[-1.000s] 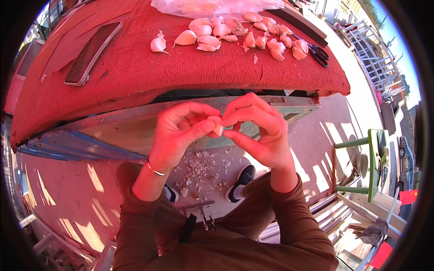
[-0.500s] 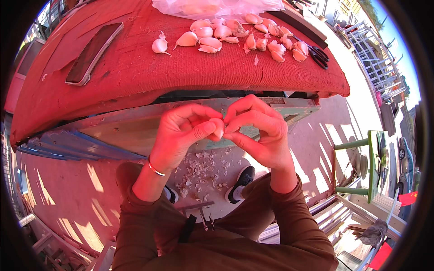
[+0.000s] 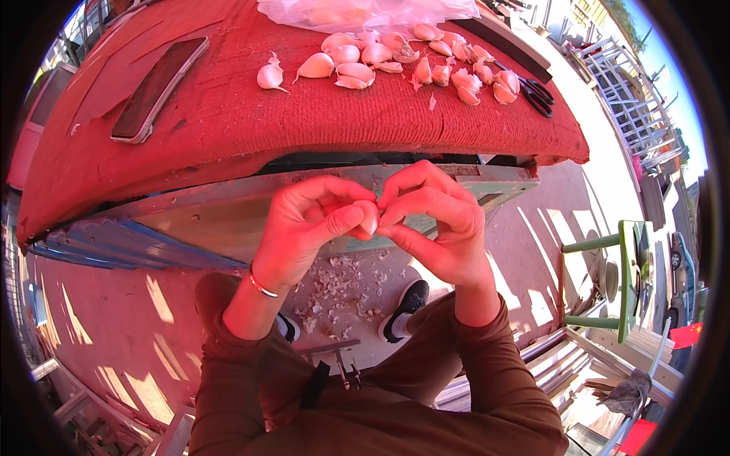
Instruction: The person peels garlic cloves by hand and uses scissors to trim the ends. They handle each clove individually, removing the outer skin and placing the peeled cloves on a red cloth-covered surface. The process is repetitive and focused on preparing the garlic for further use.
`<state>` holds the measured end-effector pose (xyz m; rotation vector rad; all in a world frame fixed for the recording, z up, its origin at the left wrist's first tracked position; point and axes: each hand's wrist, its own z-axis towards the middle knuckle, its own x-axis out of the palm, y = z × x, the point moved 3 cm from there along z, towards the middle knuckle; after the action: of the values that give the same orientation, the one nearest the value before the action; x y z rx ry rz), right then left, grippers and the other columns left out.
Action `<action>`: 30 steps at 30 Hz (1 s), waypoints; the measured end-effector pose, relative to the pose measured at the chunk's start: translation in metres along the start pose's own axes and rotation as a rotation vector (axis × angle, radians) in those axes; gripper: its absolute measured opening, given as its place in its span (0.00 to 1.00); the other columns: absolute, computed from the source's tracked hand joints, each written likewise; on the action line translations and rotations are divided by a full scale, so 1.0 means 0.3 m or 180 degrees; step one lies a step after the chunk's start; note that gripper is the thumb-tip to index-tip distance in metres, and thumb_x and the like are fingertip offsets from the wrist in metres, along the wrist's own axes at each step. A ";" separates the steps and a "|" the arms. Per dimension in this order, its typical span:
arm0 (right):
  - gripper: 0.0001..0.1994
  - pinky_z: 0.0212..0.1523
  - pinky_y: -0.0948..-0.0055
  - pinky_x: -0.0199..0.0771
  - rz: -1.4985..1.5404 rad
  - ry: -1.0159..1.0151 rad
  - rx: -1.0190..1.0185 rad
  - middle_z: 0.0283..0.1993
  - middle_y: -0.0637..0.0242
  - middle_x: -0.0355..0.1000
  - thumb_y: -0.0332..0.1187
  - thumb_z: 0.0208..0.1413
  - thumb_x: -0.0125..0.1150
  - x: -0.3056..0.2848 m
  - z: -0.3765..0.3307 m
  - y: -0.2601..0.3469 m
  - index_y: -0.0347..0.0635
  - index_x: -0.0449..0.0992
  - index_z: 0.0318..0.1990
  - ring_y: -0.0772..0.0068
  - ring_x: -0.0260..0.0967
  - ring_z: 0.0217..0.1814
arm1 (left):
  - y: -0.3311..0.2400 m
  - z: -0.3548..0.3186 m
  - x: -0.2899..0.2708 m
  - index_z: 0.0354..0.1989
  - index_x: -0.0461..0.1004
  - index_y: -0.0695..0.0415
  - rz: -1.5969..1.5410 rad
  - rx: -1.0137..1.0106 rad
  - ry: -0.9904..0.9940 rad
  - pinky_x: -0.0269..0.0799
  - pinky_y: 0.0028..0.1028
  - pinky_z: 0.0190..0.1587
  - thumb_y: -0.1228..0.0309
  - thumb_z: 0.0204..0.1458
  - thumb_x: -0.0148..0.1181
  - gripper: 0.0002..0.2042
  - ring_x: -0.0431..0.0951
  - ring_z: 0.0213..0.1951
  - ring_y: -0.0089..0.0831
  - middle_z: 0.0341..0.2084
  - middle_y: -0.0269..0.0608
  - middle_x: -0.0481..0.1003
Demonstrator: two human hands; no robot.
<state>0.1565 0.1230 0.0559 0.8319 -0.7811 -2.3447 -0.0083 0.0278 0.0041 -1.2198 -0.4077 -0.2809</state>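
My left hand (image 3: 315,213) pinches a pale garlic clove (image 3: 369,221) between thumb and curled fingers, in front of the table edge. My right hand (image 3: 432,216) meets it from the other side, thumb and fingertips brought together at the clove. Whether a bit of skin sits between those right fingertips is too small to tell. Beyond both hands, several unpeeled garlic cloves (image 3: 355,74) lie on the red cloth (image 3: 251,114) covering the table. One clove (image 3: 271,74) rests apart from the group, on its left.
A smartphone (image 3: 158,91) lies on the cloth at left. Black-handled scissors (image 3: 537,97) are by the cloves at right, a clear plastic bag (image 3: 365,11) at the far edge. Garlic skins (image 3: 340,292) litter the ground between my feet. A green stool (image 3: 628,277) stands at right.
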 end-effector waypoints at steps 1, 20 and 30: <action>0.14 0.40 0.71 0.72 0.0103 -0.0088 0.0094 0.40 0.61 0.76 0.19 0.42 0.75 0.007 0.000 0.005 0.38 0.82 0.38 0.69 0.73 0.40 | 0.000 0.000 0.000 0.48 0.79 0.64 0.0005 0.0001 -0.0006 0.81 0.27 0.43 0.76 0.62 0.63 0.08 0.81 0.38 0.26 0.35 0.40 0.81; 0.12 0.41 0.71 0.73 -0.0138 0.0011 0.0000 0.39 0.62 0.75 0.19 0.42 0.75 -0.006 0.002 0.012 0.39 0.79 0.33 0.68 0.73 0.40 | 0.006 -0.001 0.004 0.48 0.79 0.64 -0.0104 -0.0081 0.0030 0.81 0.26 0.42 0.75 0.63 0.63 0.08 0.82 0.38 0.25 0.36 0.40 0.82; 0.11 0.38 0.71 0.73 -0.0272 -0.0025 -0.0098 0.39 0.61 0.76 0.17 0.45 0.72 -0.009 0.001 0.023 0.38 0.81 0.38 0.67 0.73 0.37 | 0.002 -0.002 0.006 0.48 0.79 0.64 -0.0106 -0.0106 0.0031 0.81 0.27 0.43 0.75 0.62 0.64 0.09 0.81 0.39 0.27 0.35 0.40 0.81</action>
<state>0.1601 0.1199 0.0617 0.8591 -0.7240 -2.4300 -0.0062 0.0274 0.0041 -1.2447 -0.4168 -0.3232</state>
